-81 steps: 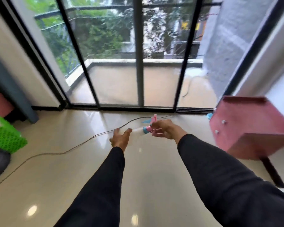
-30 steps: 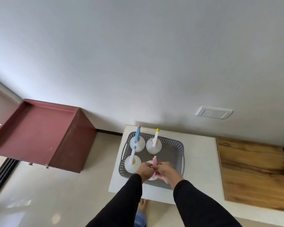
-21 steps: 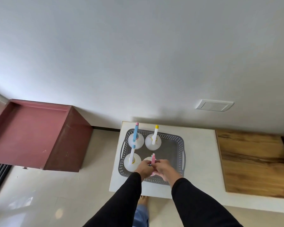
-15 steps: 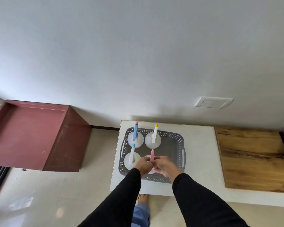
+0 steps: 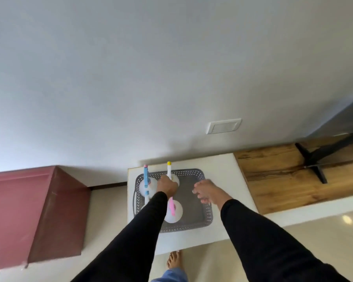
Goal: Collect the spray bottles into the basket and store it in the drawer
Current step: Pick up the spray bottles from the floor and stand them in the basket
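A grey perforated basket (image 5: 192, 225) sits on a small white table (image 5: 222, 169). Upright white spray bottles stand in it: a blue-topped one (image 5: 146, 180) at the far left, a yellow-topped one (image 5: 169, 168) behind my left hand, and a pink-topped one (image 5: 174, 212) near the front. A further bottle is mostly hidden under my left sleeve. My left hand (image 5: 167, 187) is curled over the yellow-topped bottle's neck, its fingers hidden. My right hand (image 5: 206, 192) hovers over the basket's right side, fingers apart and holding nothing.
A dark red drawer cabinet (image 5: 18, 210) stands on the floor to the left of the table. A wooden top (image 5: 283, 180) with a black metal bracket (image 5: 318, 159) adjoins the table on the right. My bare foot (image 5: 174, 261) is at the table's front edge.
Both hands have let go of the pink-topped bottle, which now stands alone in the basket. My left hand moved farther in to the yellow-topped bottle, my right hand moved right.
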